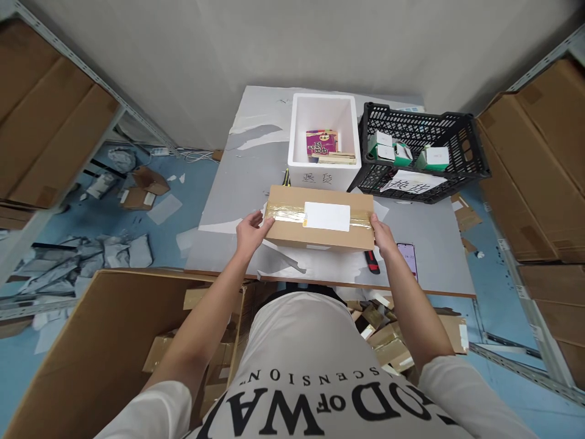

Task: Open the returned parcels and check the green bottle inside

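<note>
A taped brown cardboard box (287, 234) with a white label (327, 217) on top is held between my two hands over the table. My left hand (252, 233) grips its left end, thumb on the edge and fingers partly hidden. On the opposite end, my right hand (382, 234) presses against the side. Just below the box's right corner lies a red and black box cutter (372, 262), partly covered by the box. A phone (407, 260) with a lit screen rests right of my right forearm.
Behind the box stand a white foam bin (324, 175) holding books (322, 142) and a black plastic crate (425, 131) with green-white small boxes. A large open carton (137, 292) is at my left, full shelves flank both sides, and cardboard scraps (388, 341) lie below the table (223, 201).
</note>
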### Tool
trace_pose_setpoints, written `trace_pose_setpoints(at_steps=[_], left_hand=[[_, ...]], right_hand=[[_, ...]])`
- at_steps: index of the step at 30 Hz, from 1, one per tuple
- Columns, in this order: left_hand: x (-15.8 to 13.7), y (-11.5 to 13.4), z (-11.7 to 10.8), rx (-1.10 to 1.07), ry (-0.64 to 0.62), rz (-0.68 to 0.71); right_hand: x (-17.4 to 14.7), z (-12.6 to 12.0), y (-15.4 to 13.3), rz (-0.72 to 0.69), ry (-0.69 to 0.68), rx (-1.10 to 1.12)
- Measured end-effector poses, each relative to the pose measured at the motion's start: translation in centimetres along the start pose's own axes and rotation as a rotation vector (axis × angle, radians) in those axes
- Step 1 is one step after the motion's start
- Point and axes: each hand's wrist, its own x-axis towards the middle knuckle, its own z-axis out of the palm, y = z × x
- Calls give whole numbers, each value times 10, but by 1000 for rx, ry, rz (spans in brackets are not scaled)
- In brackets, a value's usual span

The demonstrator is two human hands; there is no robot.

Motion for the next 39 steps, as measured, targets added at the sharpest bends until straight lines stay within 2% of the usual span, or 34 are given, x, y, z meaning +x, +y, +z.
trace_pose_setpoints(at_steps=[3, 6, 9, 11, 14, 17, 22, 26, 30, 33, 39], left_hand=[[-2, -5, -2, -85, 4, 11], [-7, -27, -5, -238, -39, 2], [-17, -59, -1, -202, -171, -20], [-24, -77, 5, -102, -236, -62], [-28, -88, 11, -22, -235, -74], [-27, -79, 5, 18, -251, 29], [-24, -43, -9, 36, -199, 137], [-19, -28, -3, 48, -114, 64], [-10, -29, 9, 146, -80, -29], [2, -29, 18, 233, -48, -40], [27, -25, 24, 506, -103, -82]], right_hand=[[1, -2, 18, -78, 39, 63], [-1, -4, 49, -199, 123, 85], [-6, 0, 81, -294, -5, -39], [-10, 5, 94, -286, -116, -112], [-13, 10, 99, -221, -114, -147], [-15, 7, 94, -225, -95, -171], [-23, -7, 78, -331, -68, -210], [-25, -10, 59, -277, 3, -390], [-12, -6, 47, -220, 17, -551], [5, -3, 45, -210, 9, -604], [33, 3, 46, -91, -28, -677]])
